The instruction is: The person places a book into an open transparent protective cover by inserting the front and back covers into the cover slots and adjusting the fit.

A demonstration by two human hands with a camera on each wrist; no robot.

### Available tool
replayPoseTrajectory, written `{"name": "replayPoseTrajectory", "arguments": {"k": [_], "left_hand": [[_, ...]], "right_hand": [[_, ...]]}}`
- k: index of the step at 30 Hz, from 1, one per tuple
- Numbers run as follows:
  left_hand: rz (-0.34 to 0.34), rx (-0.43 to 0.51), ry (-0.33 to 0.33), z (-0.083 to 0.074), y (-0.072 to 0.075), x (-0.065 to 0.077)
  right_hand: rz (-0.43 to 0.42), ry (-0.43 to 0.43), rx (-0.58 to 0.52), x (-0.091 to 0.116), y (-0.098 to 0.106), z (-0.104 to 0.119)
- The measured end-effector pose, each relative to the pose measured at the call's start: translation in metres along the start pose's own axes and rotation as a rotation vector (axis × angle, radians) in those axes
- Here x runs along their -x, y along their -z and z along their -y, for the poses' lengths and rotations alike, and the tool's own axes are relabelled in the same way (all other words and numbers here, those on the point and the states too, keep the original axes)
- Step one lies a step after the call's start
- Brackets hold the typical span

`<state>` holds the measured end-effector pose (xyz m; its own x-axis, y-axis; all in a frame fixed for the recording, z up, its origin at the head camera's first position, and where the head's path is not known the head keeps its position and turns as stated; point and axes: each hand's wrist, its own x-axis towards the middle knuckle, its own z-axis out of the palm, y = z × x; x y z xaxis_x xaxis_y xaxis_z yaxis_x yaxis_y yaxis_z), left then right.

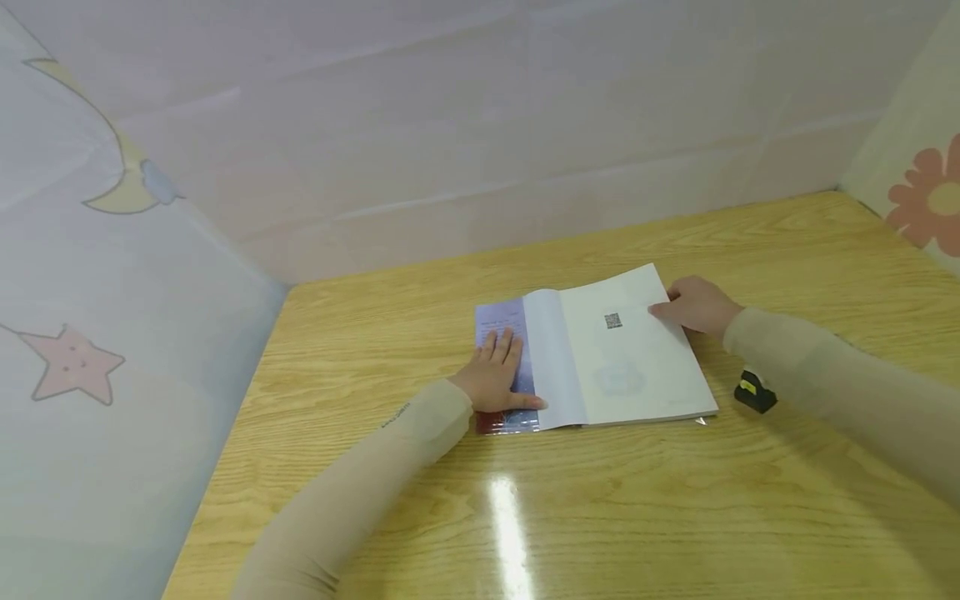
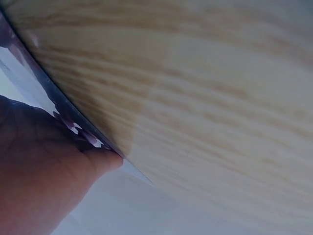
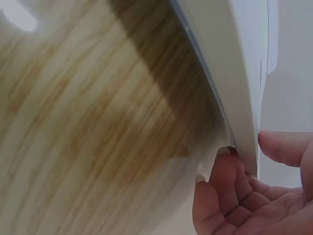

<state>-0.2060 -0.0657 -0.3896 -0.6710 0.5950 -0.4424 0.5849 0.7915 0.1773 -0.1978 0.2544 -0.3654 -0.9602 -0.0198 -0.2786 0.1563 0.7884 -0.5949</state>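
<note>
A book (image 1: 637,367) lies opened on the wooden table, showing a white page with a small square code (image 1: 613,321). To its left spreads a purple-blue cover flap (image 1: 498,315) with a glossy clear edge. My left hand (image 1: 491,379) rests flat on this flap, fingers spread and thumb pointing right toward the white fold. In the left wrist view, the thumb lies along the glossy edge. My right hand (image 1: 701,307) grips the book's right edge, thumb on the page. The right wrist view has the fingers (image 3: 227,181) curled beneath the thick page block (image 3: 225,63).
A small black object with a yellow mark (image 1: 753,392) is by the right forearm, just right of the book. Wooden tabletop (image 1: 360,350) surrounds the book. Pale printed cloth walls (image 1: 480,150) rise at the back and both sides.
</note>
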Motion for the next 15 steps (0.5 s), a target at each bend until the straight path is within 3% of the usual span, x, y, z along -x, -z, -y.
{"name": "replayPoseTrajectory", "arguments": {"k": [10,13,15], "left_hand": [[0.006,-0.001,-0.004,-0.001,0.001,-0.001],[0.009,0.004,0.0,-0.002,0.002,0.0],[0.01,0.007,0.0,-0.002,0.002,0.0]], "right_hand": [[-0.051,0.086,0.131,0.004,0.011,0.015],[-0.043,0.095,0.096,0.008,0.016,0.024],[-0.016,0.083,0.013,0.011,0.019,0.03]]}}
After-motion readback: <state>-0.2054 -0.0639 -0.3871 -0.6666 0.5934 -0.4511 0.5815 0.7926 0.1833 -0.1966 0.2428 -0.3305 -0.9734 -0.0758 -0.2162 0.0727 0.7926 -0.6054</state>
